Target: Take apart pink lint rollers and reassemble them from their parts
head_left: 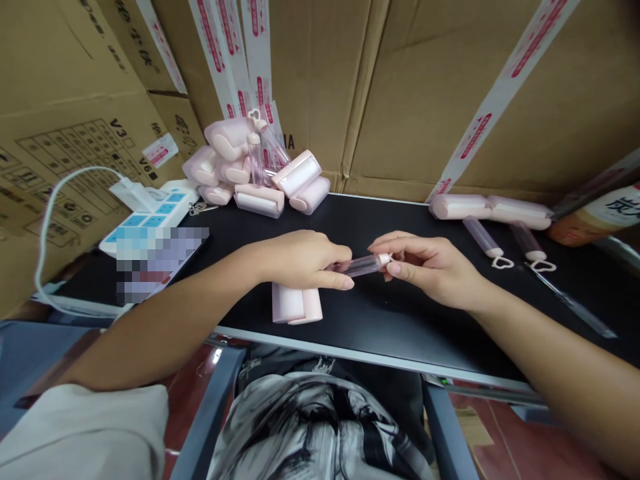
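Between my two hands is a clear pinkish tube (pixel 363 266) with a pale pink cap, lying nearly level above the black table. My left hand (pixel 305 260) is closed round the tube's left end, with the thumb along its near side. At the capped end, the fingertips of my right hand (pixel 434 272) pinch the cap; any loop on it is hidden by the fingers. Under my left hand a pale pink case (pixel 296 308) lies on the table, its upper part covered by the hand.
Several pink cases (pixel 259 200) are piled at the back left, with two capped tubes (pixel 256 160) leaning there. A power strip (pixel 150 223) and a phone (pixel 165 263) lie left. At right are two heart-looped tubes (pixel 483 238), a slim clear-handled tool (pixel 575 307) and a bottle (pixel 600 217).
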`<state>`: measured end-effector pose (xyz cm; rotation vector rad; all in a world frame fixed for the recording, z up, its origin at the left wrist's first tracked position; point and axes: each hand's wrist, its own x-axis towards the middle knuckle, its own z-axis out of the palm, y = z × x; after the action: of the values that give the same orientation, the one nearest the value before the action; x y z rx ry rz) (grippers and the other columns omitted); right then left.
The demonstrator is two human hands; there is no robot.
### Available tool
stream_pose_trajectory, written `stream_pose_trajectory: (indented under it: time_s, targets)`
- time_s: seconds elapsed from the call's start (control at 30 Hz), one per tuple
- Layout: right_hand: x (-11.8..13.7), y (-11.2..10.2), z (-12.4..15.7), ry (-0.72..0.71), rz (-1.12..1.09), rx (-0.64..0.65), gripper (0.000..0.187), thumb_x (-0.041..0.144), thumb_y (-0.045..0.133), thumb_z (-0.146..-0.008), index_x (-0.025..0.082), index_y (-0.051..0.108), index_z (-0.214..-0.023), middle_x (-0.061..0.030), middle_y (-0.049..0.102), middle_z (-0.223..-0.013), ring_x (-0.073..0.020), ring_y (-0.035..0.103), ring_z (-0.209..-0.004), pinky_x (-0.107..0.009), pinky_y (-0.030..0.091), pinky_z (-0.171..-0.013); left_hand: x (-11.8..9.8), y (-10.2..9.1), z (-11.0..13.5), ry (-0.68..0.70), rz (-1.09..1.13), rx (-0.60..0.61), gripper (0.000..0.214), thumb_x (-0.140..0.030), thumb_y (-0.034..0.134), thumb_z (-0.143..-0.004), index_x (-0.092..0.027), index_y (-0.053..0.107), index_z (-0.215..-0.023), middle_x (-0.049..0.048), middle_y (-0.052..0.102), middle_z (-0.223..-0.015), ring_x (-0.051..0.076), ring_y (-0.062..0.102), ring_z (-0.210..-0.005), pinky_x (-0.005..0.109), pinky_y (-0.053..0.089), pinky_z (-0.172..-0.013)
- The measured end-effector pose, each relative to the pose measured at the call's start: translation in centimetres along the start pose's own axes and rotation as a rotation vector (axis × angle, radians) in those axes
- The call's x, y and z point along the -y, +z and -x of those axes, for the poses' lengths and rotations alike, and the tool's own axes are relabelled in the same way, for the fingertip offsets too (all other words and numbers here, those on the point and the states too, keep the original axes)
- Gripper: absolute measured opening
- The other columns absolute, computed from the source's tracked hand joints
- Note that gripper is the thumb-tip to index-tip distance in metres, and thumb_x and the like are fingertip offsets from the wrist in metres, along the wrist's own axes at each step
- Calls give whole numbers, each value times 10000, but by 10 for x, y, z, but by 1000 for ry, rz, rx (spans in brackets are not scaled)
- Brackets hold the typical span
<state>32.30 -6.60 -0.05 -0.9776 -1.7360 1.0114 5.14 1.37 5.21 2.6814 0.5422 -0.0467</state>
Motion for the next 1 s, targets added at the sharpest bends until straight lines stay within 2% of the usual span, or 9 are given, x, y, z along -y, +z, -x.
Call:
stream_pose_trajectory:
  time_s: [0.1, 0.17, 0.33, 0.5, 0.7, 1.0]
  targets:
    - [3, 3, 3, -58, 49, -29, 262, 373, 861, -929, 257, 847, -1164, -62, 815, -1039, -155, 747, -735, -279, 631, -678, 0, -3, 2, -21, -23, 5, 316, -537, 655, -1009, -230, 721, -981, -10, 718, -745, 147, 601, -604, 290, 293, -576]
    - [6, 5, 5, -100, 124, -64, 253, 374, 862, -928, 253, 848, -1150, -62, 831, -994, -171, 763, -741, -278, 626, -657, -1, -3, 2, -31, -48, 20, 325, -550, 647, -1012, -236, 718, -964, -10, 715, -737, 151, 592, -594, 295, 287, -570]
    - [13, 8, 7, -302, 376, -130, 146, 279, 827, -954, 258, 850, -1097, -89, 857, -1080, -192, 793, -824, -271, 594, -627, 1, -3, 3, -14, -35, -12, 325, -545, 649, -1011, -232, 708, -948, -11, 713, -733, 150, 604, -599, 291, 295, -576]
    - [12, 9, 6, -416, 440, -124, 182, 186, 809, -951, 250, 833, -1120, -90, 859, -1107, -194, 818, -892, -271, 638, -707, 3, -4, 4, 15, -7, -25, 351, -559, 654, -1009, -224, 691, -912, -12, 708, -730, 141, 603, -601, 283, 305, -578]
    - [10, 14, 10, -502, 525, -93, 213, 153, 777, -965, 253, 831, -1146, -90, 867, -1109, -220, 843, -958, -322, 692, -831, 4, -2, 4, 31, -28, 12, 350, -570, 656, -1003, -234, 703, -917, -8, 712, -737, 148, 607, -606, 284, 317, -581]
    - [12, 19, 14, -535, 484, -136, 272, 126, 782, -946, 275, 842, -1165, -85, 871, -1097, -232, 850, -914, -330, 700, -800, 5, 0, 4, 146, -87, -29, 359, -564, 628, -1021, -230, 675, -896, 7, 694, -714, 172, 583, -599, 311, 310, -585]
